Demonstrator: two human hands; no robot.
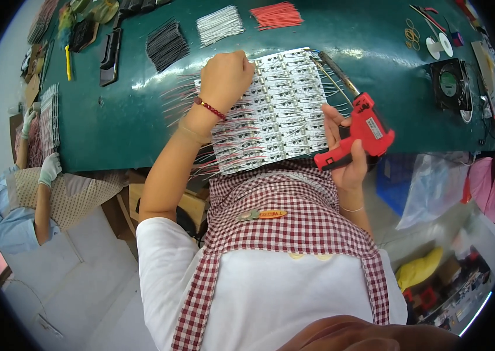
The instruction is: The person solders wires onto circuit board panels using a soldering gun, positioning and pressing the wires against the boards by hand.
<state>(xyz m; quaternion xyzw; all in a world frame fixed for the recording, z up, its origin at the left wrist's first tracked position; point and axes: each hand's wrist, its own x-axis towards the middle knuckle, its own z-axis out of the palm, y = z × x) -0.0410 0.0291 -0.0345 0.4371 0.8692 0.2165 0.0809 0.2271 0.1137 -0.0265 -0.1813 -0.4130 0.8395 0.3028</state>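
A white panel of small circuit boards [294, 111] lies at the table's front edge, with thin red, white and dark wires sticking out at its sides. Over the panel's upper left, my left hand [227, 76] is closed, back turned up; its fingertips and anything between them are hidden. My right hand [347, 167] grips a red soldering gun [370, 126] by its handle, at the right edge of the panel. The gun's metal barrel and thin feed tube point up and left, the front end near the panel's upper right corner.
Bundles of black wires [167, 45], white wires [219, 26] and red wires [277, 15] lie beyond the panel on the green table [119, 117]. To the right are a spool [437, 45], rubber bands [412, 34] and a black fan [451, 85]. A gloved co-worker [25, 199] works at left.
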